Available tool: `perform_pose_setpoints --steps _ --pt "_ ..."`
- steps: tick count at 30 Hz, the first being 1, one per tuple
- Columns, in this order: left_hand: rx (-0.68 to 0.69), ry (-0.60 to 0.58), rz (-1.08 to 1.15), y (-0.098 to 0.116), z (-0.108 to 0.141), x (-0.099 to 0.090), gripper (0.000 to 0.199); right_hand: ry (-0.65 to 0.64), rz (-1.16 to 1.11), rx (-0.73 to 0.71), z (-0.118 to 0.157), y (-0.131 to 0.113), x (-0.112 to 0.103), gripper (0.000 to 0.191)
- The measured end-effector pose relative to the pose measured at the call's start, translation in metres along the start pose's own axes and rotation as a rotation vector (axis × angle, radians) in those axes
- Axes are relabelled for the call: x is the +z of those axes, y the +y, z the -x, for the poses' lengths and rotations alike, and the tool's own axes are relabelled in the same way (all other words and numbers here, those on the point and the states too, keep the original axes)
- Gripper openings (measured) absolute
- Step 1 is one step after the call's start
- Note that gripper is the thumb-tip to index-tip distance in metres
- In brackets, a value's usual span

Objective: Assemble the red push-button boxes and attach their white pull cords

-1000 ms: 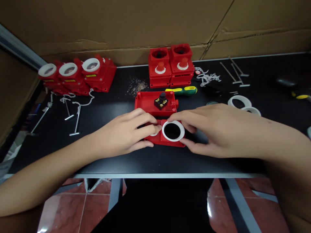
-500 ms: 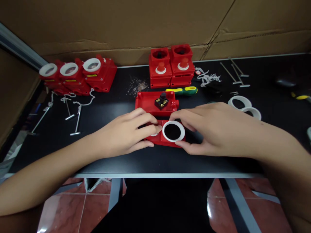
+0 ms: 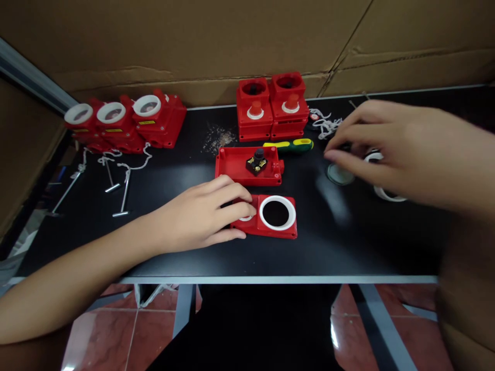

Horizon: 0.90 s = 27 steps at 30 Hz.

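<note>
My left hand is curled over the left end of a red plastic cover, holding it flat on the table; its fingers partly hide a white ring there. A larger white ring sits around the cover's round opening. My right hand is raised to the right, slightly blurred, thumb and fingertips brought together with no object visible between them. Just below those fingertips lies a clear round disc. Behind the cover is an open red box containing a black switch block with brass-coloured contacts.
Two red units stand at the back, with a green-yellow screwdriver before them. Several red units with white rings stand at left, T-shaped metal rods corded to them. White cord and loose white rings lie right.
My right hand has let go of the large white ring and moved right and up to above the clear disc. The ring stays on the cover, and my left hand keeps its place.
</note>
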State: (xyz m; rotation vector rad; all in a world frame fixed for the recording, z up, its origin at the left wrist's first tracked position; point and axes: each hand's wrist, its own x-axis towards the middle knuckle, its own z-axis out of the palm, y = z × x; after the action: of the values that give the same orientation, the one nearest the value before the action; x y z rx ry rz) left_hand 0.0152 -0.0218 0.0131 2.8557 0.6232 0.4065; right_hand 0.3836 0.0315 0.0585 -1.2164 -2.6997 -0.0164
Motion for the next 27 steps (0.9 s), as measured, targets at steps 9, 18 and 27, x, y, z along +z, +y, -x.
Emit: perform_pose_setpoints --steps 9,18,27 --pt "-0.006 0.0 -0.028 -0.001 0.002 -0.001 0.022 -0.206 -0.027 0.213 0.0 0.048 0.013 0.043" --pt "0.002 0.012 -0.024 -0.002 0.001 0.001 0.023 -0.074 0.082 0.351 -0.009 0.054 -0.003 0.03" --pt "0.008 0.01 -0.025 -0.002 0.003 0.0 0.025 -0.091 -0.033 0.584 -0.018 0.03 -0.007 0.037"
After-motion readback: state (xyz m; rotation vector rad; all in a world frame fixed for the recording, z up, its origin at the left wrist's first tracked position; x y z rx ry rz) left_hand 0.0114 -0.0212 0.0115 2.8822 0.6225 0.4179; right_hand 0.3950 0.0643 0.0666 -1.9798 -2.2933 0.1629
